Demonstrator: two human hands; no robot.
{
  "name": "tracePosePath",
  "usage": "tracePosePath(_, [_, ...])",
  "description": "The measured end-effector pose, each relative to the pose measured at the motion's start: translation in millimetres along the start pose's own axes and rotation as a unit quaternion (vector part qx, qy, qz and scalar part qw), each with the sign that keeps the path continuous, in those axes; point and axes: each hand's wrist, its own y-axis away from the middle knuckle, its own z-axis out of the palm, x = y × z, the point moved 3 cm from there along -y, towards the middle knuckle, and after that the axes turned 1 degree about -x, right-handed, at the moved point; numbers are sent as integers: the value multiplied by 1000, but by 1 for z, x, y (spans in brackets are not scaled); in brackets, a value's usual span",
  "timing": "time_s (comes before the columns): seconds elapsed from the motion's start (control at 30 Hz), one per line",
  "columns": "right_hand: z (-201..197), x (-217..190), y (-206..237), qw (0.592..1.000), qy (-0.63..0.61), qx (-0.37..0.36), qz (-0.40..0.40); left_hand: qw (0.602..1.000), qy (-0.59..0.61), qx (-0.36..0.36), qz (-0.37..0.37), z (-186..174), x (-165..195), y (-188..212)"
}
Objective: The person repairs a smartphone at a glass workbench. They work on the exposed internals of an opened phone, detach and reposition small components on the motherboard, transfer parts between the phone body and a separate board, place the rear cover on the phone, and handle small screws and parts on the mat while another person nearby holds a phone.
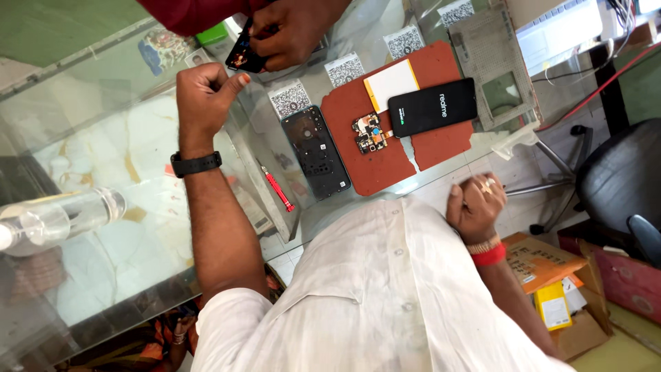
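Black phone screen on red mat; square black-white code labels on glass; orange boxes on floor.

Single head-worn view, looking steeply down over the wearer's white shirt at 6 o'clock onto a glass counter. The counter edge runs obliquely from 7 o'clock towards 3 o'clock, so the frame is rolled. The camera sits close: the chest fills the lower centre, while the rust-red work mat lies at 12 o'clock. The floor and a black chair appear at 3 o'clock.
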Motion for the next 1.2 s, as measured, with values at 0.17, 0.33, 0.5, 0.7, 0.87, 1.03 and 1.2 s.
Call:
tracePosePath(0.17, [30, -6, -37, 996, -21, -10, -85, 1000, 11, 11, 4, 4, -2, -4])
tracePosePath(0.33, [53, -5, -39, 989, -71, -42, -119, 1000, 20, 15, -4, 4, -6, -1])
tracePosePath(0.5, [55, 1, -34, 990, -59, -39, -124, 1000, 12, 14, 5, 5, -12, 1])
tracePosePath(0.7, [57, 2, -31, 992, -39, -43, -110, 1000, 16, 14, -3, 5, -19, 3])
tracePosePath(0.87, [56, 0, -34, 992, -33, -46, -112, 1000, 7, 15, -1, 4, -22, 4])
tracePosePath(1.03, [54, 0, -38, 991, -27, -56, -116, 1000, -1, 19, -5, 5, -23, 4])
tracePosePath(1.2, [53, 3, -38, 991, -29, -60, -118, 1000, 6, 18, -23, 5, -22, 7])
